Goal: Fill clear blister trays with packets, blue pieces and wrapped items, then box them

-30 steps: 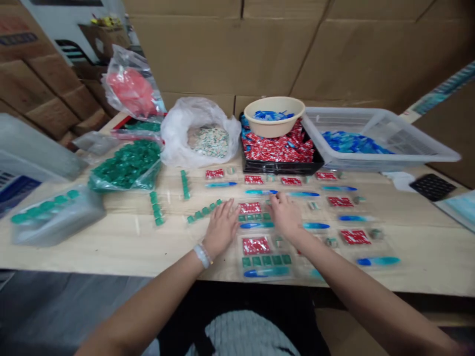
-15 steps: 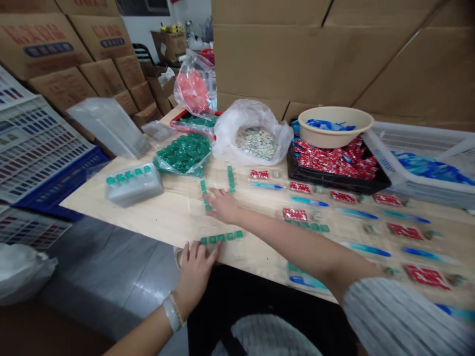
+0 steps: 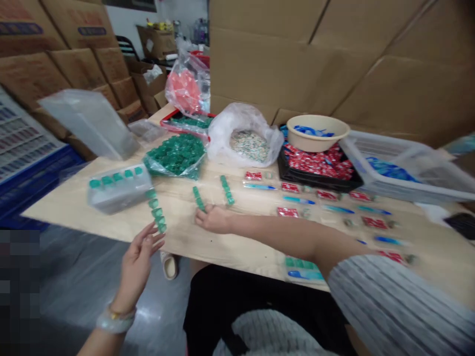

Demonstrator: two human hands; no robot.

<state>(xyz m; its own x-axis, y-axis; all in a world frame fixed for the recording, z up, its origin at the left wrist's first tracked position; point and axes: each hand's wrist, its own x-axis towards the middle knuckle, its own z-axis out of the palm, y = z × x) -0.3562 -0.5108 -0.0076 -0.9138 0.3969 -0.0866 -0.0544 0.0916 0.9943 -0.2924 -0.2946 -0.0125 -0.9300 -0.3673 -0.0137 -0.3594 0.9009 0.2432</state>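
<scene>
My left hand (image 3: pixel 137 257) is at the table's front edge, thumb and fingers pinching the near end of a row of green cubes (image 3: pixel 153 205). That row is tilted, its far end close to a translucent box (image 3: pixel 118 195) with more green cubes (image 3: pixel 118 176) lined up on top. My right hand (image 3: pixel 214 219) rests low over the tabletop. Its curled fingers touch the near end of another green row (image 3: pixel 198 198), partly covering it. A third green row (image 3: pixel 226 189) lies just beyond.
A bag of green cubes (image 3: pixel 176 154) and a white bag of small pale pieces (image 3: pixel 250 143) stand behind. Rightward are a black tray of red packets (image 3: pixel 319 165), a cream basin (image 3: pixel 318 133), a white basket (image 3: pixel 426 183), and laid-out red packets (image 3: pixel 287 212) with blue pens (image 3: pixel 299 200).
My left hand has lifted the front row of green cubes off the table and carried it left towards the translucent box. My right hand has drawn slightly nearer. The view has shifted.
</scene>
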